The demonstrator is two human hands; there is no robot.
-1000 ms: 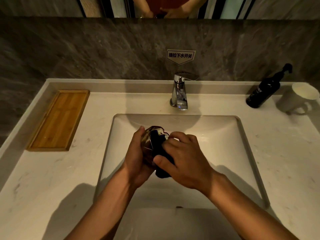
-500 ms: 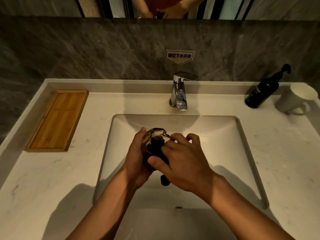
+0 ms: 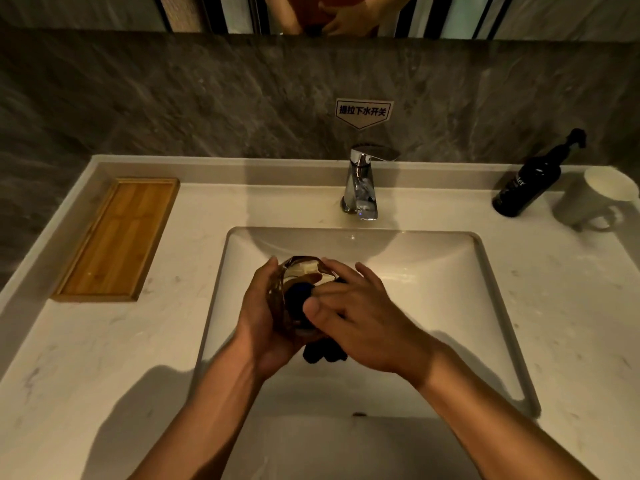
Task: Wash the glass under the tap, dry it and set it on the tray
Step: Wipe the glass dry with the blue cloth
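Over the white sink basin [image 3: 450, 282], my left hand [image 3: 258, 317] is wrapped around a clear glass [image 3: 294, 271] held on its side, mouth towards the right. My right hand [image 3: 360, 317] presses a dark cloth [image 3: 298, 294] into the glass, and a tail of the cloth hangs out below the hands. The chrome tap [image 3: 362, 183] stands behind the basin with no water running. A wooden tray [image 3: 117, 240] lies on the counter at the left with nothing on it.
A black pump bottle [image 3: 530, 181] and a white mug [image 3: 592, 202] stand at the back right of the marble counter [image 3: 104, 358]. A small sign [image 3: 363, 110] hangs on the dark stone wall above the tap.
My right hand has turned the cloth inside the glass, its fingers shifting and spreading. More of the glass rim shows at the top. Both hands stay over the basin.
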